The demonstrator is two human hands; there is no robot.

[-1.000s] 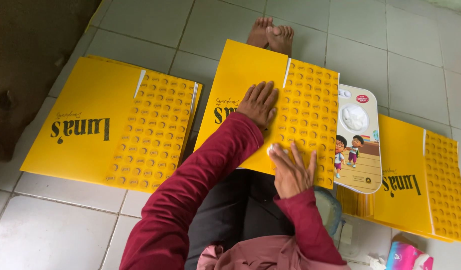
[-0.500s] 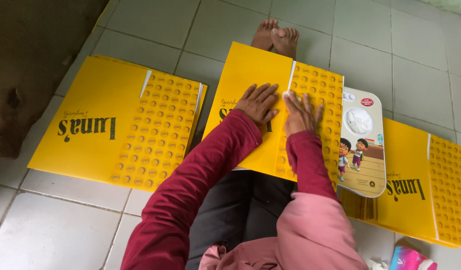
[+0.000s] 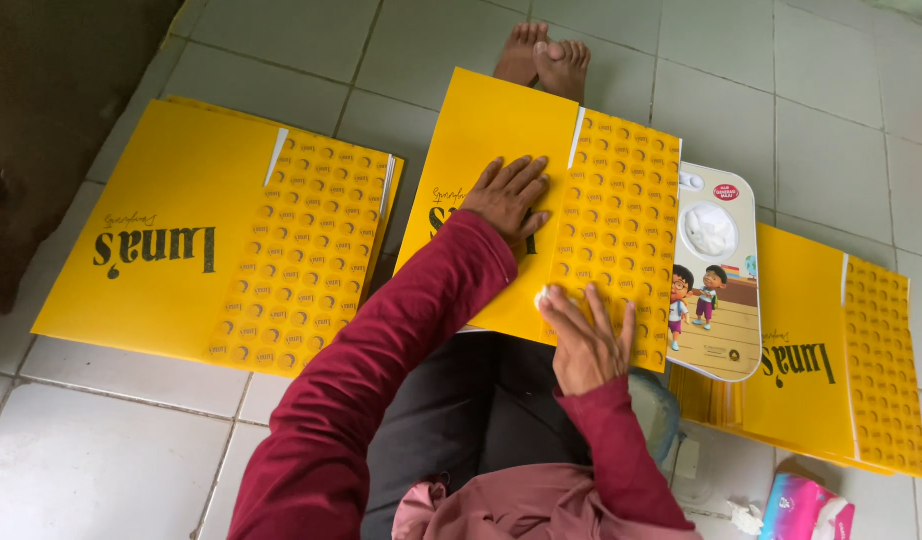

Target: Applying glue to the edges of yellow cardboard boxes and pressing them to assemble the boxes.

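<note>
A flat yellow cardboard sheet [image 3: 501,130] with a dotted panel lies across my lap. My left hand [image 3: 506,195] presses flat on its plain part, fingers spread. My right hand [image 3: 584,340] rests palm-down on the lower edge of the dotted panel [image 3: 621,200], fingers apart, with something small and white [image 3: 543,296] at its fingertips. My bare feet [image 3: 543,55] show beyond the sheet's far edge.
A stack of matching yellow sheets [image 3: 181,230] lies on the tiled floor to the left, another [image 3: 821,370] to the right. A cartoon-printed tray lid [image 3: 716,270] sits beside the lap sheet. A pink tissue pack [image 3: 803,508] is at lower right. A dark patch [image 3: 41,100] is at left.
My right hand slid up onto the dotted panel, then back down to its lower edge. My left hand stayed pressed on the sheet.
</note>
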